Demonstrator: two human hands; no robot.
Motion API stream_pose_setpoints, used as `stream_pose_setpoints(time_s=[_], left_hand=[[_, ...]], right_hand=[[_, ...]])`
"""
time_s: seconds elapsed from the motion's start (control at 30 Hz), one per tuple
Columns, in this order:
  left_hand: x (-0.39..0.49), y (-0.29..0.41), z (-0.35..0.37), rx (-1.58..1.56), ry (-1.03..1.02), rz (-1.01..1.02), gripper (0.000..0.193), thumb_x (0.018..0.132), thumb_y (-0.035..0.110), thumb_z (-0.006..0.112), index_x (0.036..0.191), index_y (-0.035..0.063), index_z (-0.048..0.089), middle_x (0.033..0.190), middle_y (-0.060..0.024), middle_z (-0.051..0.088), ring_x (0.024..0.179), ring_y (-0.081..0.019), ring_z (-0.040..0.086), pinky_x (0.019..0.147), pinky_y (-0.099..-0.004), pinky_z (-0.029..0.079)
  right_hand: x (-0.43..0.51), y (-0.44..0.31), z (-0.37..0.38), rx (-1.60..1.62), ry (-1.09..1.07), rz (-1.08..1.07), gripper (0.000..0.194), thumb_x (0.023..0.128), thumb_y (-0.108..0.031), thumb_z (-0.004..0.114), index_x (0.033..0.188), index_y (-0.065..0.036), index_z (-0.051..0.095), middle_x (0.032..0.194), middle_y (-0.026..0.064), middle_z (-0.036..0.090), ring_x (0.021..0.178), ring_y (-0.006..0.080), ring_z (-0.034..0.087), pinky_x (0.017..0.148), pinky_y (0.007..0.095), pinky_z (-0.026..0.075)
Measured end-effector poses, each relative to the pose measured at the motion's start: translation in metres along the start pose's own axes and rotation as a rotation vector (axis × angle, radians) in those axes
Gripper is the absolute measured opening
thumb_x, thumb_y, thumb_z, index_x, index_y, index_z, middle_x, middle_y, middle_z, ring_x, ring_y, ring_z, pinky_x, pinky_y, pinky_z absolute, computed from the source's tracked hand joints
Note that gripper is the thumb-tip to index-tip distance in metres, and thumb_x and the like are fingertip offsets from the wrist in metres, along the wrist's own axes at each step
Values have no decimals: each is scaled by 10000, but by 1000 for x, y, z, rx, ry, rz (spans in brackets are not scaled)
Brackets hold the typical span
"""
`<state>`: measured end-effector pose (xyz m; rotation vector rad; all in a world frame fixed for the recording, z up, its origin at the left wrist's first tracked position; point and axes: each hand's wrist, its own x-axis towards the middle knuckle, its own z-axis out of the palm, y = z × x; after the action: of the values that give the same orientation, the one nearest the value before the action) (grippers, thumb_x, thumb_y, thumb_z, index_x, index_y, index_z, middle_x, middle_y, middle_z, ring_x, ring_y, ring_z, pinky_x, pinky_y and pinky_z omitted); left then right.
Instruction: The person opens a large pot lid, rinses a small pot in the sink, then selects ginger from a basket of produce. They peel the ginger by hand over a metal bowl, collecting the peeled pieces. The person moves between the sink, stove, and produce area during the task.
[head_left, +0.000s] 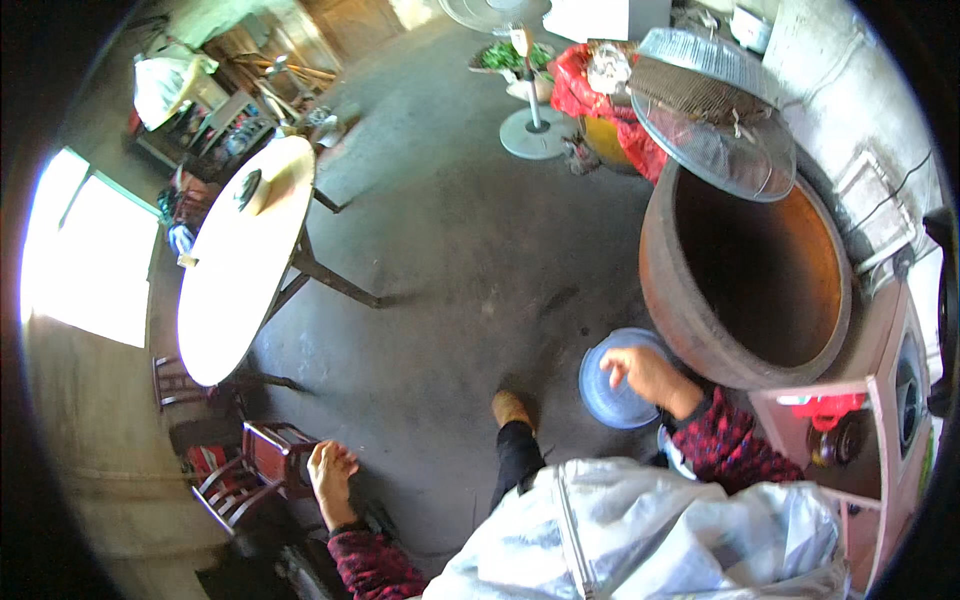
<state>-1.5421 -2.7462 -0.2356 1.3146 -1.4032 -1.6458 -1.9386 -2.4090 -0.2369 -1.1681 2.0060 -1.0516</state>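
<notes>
My left hand (332, 474) hangs in the air at the lower left, fingers loosely curled, with nothing visible in it; dark red wooden chairs (279, 456) stand beyond it. Over a blue plastic basin (600, 390) on the floor is my right hand (643, 375), its fingers bent and apart, holding nothing that I can see. Close to that hand stands a large brown earthenware vat (679, 300), dark inside. A mesh sieve (720, 161), a woven basket and a metal strainer (701, 60) rest stacked on its far rim. One shoe (511, 409) shows on the floor.
A round table (240, 292) on wooden legs stands left, bearing a small object. Ahead are a pedestal fan (536, 133), leafy greens (506, 56) in a basket and red plastic bags (574, 79). At the right, a pink cabinet (885, 435) holds a red item and a jar.
</notes>
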Motion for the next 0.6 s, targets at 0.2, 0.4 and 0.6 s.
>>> stream_pose_setpoints(time_s=[0.2, 0.4, 0.6], left_hand=[[233, 85, 138, 176, -344, 107, 149, 849, 167, 473, 868, 26, 518, 693, -52, 540, 544, -123, 557, 447, -211, 450], [402, 148, 359, 270, -653, 128, 160, 856, 153, 456, 892, 7, 509, 730, -64, 550, 558, -134, 561, 468, -236, 455], [509, 162, 513, 356, -797, -70, 145, 834, 115, 452, 899, 0, 512, 736, -85, 553, 557, -158, 568, 458, -244, 466]], right_hand=[[143, -6, -34, -58, 105, 137, 229, 758, -109, 427, 866, 23, 581, 675, 146, 617, 651, 225, 613, 613, 309, 459], [241, 30, -103, 110, 305, 547, 214, 741, -88, 438, 826, 41, 586, 723, 157, 619, 691, 232, 607, 639, 320, 453], [361, 85, -186, -71, 388, 367, 195, 687, 33, 455, 838, 46, 578, 802, 205, 592, 772, 326, 575, 677, 366, 444]])
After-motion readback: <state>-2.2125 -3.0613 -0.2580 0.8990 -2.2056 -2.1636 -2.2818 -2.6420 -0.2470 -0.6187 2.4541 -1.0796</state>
